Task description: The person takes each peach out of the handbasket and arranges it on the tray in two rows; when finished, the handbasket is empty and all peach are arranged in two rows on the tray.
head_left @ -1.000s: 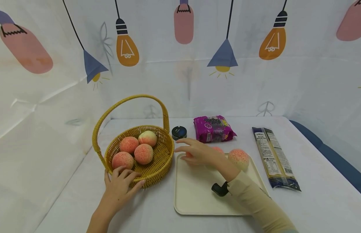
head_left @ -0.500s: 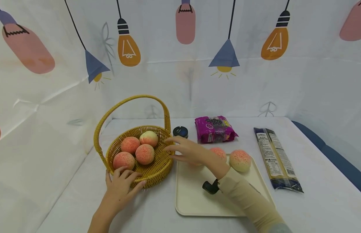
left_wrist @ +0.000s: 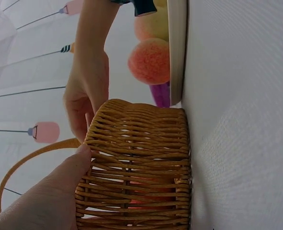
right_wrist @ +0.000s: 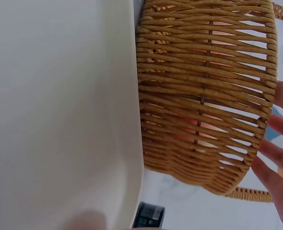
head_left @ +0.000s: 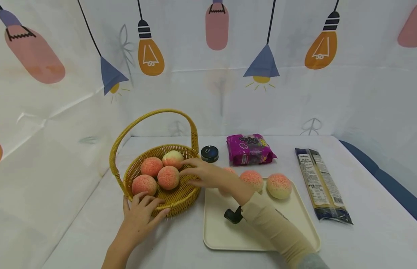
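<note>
In the head view, my left hand [head_left: 137, 218] grips the near rim of a yellow wicker basket [head_left: 181, 203], fingers over the edge and thumb outside. Several pink-speckled peaches [head_left: 168, 178] lie in the basket. My right hand [head_left: 205, 173] reaches over the basket's right rim with loosely spread fingers, holding nothing. Its fingertips are close to a paler peach [head_left: 172, 158] at the back. In the right wrist view, the right hand's fingers [right_wrist: 280, 132] show beyond the basket's woven side [right_wrist: 204, 96]. A cream tray [head_left: 225, 239] carries three peaches [head_left: 279, 186], one partly hidden by the right hand.
Behind the tray lie a dark round tin [head_left: 209, 153] and a purple snack packet [head_left: 250, 149]. To the right is a long, flat plastic packet [head_left: 324, 185]. The basket's tall handle [head_left: 168, 110] arches up behind the right hand. A black device [head_left: 233, 216] sits at the right wrist.
My right hand has moved left from over the tray to over the basket, uncovering peaches on the tray. The left hand stays on the basket rim.
</note>
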`<action>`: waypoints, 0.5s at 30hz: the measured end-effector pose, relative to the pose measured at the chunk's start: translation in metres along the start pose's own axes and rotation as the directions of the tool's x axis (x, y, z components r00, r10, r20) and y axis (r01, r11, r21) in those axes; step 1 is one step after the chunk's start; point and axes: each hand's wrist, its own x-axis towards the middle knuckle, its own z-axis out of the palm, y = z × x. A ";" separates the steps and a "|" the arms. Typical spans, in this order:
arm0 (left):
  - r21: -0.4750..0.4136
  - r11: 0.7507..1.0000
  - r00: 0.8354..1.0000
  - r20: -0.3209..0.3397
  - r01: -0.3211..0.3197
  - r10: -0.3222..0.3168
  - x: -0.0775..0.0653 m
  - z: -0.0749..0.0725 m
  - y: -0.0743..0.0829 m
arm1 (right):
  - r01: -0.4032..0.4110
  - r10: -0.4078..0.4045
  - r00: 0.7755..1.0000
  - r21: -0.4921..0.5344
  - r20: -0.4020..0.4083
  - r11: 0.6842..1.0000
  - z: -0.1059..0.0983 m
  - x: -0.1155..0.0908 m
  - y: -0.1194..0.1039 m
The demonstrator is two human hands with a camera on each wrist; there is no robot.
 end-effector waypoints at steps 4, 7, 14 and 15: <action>0.005 1.000 1.000 -0.003 0.001 -0.001 -0.002 -0.001 -0.001 | 0.010 -0.010 1.000 -0.007 0.017 1.000 0.006 0.007 0.000; 0.009 1.000 1.000 -0.005 -0.001 0.001 -0.002 -0.001 -0.001 | -0.009 0.010 0.999 -0.021 0.051 1.000 0.010 0.013 0.000; 0.007 1.000 1.000 -0.008 -0.011 0.011 0.000 0.000 0.000 | -0.101 0.100 0.984 -0.002 0.146 0.995 0.014 0.023 -0.001; 0.010 1.000 1.000 -0.008 -0.009 0.009 -0.001 0.000 0.000 | -0.106 0.106 0.982 -0.010 0.159 0.994 0.015 0.024 0.000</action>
